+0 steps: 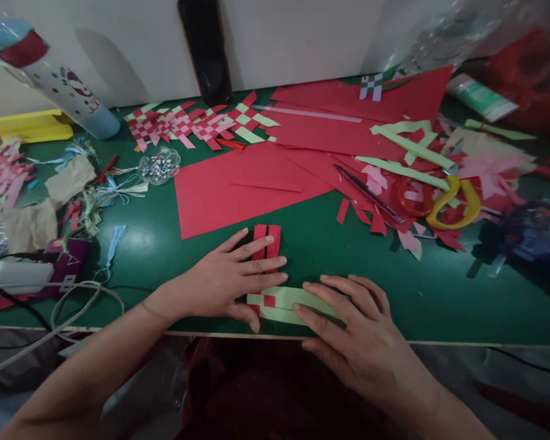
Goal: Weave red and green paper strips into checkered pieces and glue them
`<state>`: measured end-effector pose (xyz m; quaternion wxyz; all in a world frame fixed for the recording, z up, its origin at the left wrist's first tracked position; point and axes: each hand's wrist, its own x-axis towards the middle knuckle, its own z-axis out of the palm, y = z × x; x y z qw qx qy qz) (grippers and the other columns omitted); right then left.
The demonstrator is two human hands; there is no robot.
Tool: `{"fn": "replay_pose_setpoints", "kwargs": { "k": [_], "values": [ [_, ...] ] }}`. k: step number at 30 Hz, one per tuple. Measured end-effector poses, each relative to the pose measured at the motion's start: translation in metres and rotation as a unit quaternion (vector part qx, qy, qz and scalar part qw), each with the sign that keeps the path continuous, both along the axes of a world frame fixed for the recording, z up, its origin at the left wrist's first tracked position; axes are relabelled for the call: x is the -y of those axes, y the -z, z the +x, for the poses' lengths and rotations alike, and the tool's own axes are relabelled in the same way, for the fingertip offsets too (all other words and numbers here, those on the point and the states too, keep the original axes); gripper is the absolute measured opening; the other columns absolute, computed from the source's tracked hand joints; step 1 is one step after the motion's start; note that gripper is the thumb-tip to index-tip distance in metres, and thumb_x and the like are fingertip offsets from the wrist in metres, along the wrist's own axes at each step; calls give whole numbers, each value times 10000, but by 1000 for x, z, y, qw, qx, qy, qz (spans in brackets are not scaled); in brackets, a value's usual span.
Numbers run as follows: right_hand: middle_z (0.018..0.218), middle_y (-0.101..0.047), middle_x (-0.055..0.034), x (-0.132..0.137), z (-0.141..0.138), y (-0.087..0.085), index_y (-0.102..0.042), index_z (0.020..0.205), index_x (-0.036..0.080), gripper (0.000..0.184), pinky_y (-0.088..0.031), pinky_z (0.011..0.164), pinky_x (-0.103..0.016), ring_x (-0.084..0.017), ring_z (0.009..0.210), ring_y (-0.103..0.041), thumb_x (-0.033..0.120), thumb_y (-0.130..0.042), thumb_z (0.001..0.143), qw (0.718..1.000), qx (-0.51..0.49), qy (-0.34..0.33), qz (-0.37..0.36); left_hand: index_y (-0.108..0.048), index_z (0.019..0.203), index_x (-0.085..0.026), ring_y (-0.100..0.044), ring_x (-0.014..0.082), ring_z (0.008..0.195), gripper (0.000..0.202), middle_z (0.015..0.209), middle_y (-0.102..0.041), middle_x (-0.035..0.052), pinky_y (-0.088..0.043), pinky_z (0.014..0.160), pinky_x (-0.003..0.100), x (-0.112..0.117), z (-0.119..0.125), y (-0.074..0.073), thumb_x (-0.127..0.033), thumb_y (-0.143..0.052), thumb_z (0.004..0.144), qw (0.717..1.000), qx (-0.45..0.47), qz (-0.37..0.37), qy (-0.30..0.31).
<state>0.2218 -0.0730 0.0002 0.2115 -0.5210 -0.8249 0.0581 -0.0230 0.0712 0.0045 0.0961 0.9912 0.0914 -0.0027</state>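
Two red paper strips (pixel 274 233) stand side by side, woven at their lower end with two pale green paper strips (pixel 282 298) that run to the right near the table's front edge. Where they cross, a small checkered patch (pixel 269 300) shows. My left hand (pixel 229 272) lies flat with spread fingers over the red strips, its thumb beside the weave. Resting on the green strips, the fingers of my right hand (pixel 355 318) are stretched out and apart. The strips' parts beneath both hands are hidden.
Large red paper sheets (pixel 247 189) lie behind the hands. Scissors (pixel 453 201), a pen (pixel 369 192) and paper scraps sit right. Finished woven pieces (pixel 183 125), a phone (pixel 206 55) and a bottle (pixel 68 85) stand at the back. Cables (pixel 80 285) lie left.
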Motion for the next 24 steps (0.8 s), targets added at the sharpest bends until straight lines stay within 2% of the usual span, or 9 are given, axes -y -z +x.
{"fn": "replay_pose_setpoints", "kwargs": {
  "k": [4, 9, 16, 20, 24],
  "values": [
    [1219, -687, -49, 3, 4, 0, -682, 1123, 259, 234, -352, 1044, -503, -286, 1191, -550, 347, -565, 940, 1000, -12, 13, 1, -317, 1507, -293, -129, 259, 1507, 763, 1570, -326, -7, 35, 1229, 505, 2, -1, -4, -742, -367, 892, 1000, -13, -4, -1],
    [1209, -693, -53, 4, 5, 1, -688, 1120, 251, 228, -337, 1041, -490, -270, 1192, -543, 330, -558, 950, 1000, -12, 18, 3, -312, 1506, -291, -176, 233, 1499, 642, 1564, -343, -11, -7, 1231, 511, 4, -1, -3, -626, -378, 963, 1000, -4, 13, 1],
    [1219, -681, -58, 5, 9, 4, -694, 1127, 280, 237, -346, 1028, -489, -262, 1190, -531, 348, -553, 948, 1000, -12, 25, 13, -317, 1501, -301, -179, 223, 1497, 655, 1571, -321, -36, 38, 1231, 480, 4, -1, 0, -664, -324, 956, 999, -8, 35, 2],
    [1233, -673, -68, 6, 10, 4, -694, 1127, 277, 242, -351, 1020, -498, -270, 1192, -533, 356, -549, 951, 1000, -12, 25, 12, -305, 1507, -299, -204, 230, 1492, 729, 1562, -349, -5, -12, 1233, 488, 5, -2, 1, -718, -351, 913, 1000, 3, 29, 0],
    [1270, -655, -81, 5, 9, 1, -684, 1142, 258, 252, -360, 1018, -496, -285, 1214, -531, 352, -551, 950, 1000, 0, 17, 13, -273, 1522, -270, -192, 253, 1494, 795, 1573, -327, 18, -7, 1225, 523, 5, -2, -3, -739, -380, 890, 1000, 4, 22, 9]
  ]
}}
